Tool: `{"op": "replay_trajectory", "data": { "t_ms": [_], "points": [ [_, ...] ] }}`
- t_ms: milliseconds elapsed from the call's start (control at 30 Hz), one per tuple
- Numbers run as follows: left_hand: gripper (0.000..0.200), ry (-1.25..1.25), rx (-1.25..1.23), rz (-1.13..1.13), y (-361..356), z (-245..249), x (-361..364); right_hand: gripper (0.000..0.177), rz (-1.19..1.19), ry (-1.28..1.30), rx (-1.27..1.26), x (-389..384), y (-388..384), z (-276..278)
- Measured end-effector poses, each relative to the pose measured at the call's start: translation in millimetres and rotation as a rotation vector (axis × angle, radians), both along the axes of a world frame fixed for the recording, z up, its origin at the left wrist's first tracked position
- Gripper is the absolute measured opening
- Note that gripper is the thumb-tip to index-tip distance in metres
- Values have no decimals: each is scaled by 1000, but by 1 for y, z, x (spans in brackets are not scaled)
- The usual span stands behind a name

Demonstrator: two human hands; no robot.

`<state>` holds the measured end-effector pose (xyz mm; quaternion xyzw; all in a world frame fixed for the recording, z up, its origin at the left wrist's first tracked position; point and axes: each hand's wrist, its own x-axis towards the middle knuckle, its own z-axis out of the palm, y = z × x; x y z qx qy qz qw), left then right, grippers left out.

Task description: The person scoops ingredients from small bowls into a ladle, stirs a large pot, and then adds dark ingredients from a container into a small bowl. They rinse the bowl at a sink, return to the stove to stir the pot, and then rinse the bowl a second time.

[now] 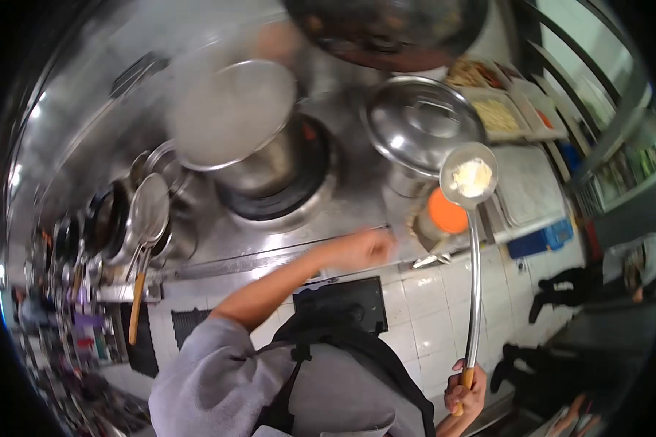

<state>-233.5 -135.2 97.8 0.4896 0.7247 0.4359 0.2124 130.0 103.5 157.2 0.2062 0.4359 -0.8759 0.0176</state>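
My right hand (465, 393) is wrapped around the wooden handle end of a long ladle (474, 284). The ladle's bowl holds a pale yellow-white clump (471, 178) and is raised near a steel pot lid (420, 124) and a container with an orange lid (448, 211). Stretched across my front, my left hand (368, 247) hovers by the counter's front edge, between the burner and the orange-lidded container. Motion blurs its fingers, and I cannot tell whether it holds anything.
A large steaming pot (237, 120) stands on a round black burner (270, 193). At the back is a dark wok (390, 33). Food trays (497, 115) line the right side. Strainers (149, 207) with long handles hang over pots at left. Other people's legs (568, 288) show at right.
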Motion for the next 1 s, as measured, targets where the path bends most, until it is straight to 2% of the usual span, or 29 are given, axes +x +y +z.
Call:
{"op": "replay_trajectory", "data": {
  "t_ms": [33,67,100,133,167,200,233,267,333,367,400,433,467,533,600,633,733,833,933,1000],
  "points": [
    [19,-275,-372,-61,-36,-21,25,46,65,6,22,-23,1,5],
    [20,-298,-252,-136,-74,-55,52,46,123,11,48,-47,-1,9],
    [19,-374,-356,-207,-115,-117,75,47,197,13,78,-73,-1,12],
    [20,-289,-342,-161,-170,-205,105,47,274,34,90,-102,-6,20],
    [26,-357,-758,-136,-202,-179,119,47,348,54,103,-131,-14,29],
    [31,-77,-799,-82,-251,-206,145,47,399,91,144,-161,-24,37],
    [30,-161,-949,152,-305,-266,175,47,446,132,183,-190,-36,45],
    [30,-105,-915,363,-342,-265,200,44,478,173,290,-218,-50,51],
    [29,-523,-980,802,-406,-286,251,34,549,226,763,-272,-82,69],
    [28,-789,-909,939,-447,-328,289,40,579,233,966,-296,-99,78],
    [28,-1061,-815,1063,-471,-361,313,51,423,779,1562,-326,-108,65],
    [28,-1210,-834,1175,-468,-348,327,58,386,689,1587,-343,-127,69],
    [28,-1363,-851,1281,-465,-336,341,60,398,639,1750,-358,-146,82],
    [29,-1154,-672,991,-487,-385,393,62,415,612,2016,-387,-175,98],
    [28,-1429,-402,1259,-473,-371,394,64,425,661,2216,-415,-194,102],
    [24,-1442,-352,1330,-467,-370,393,67,434,670,2315,-427,-207,108],
    [14,-1417,-175,1300,-462,-367,383,75,502,689,2574,-456,-237,117],
    [12,-1149,-331,1306,-461,-357,360,83,552,778,2722,-490,-255,112],
    [15,-1351,-222,1352,-471,-345,329,83,655,800,2801,-513,-264,106],
    [18,-1321,-226,1179,-475,-305,295,82,708,773,2839,-529,-265,99]
  ]
}}
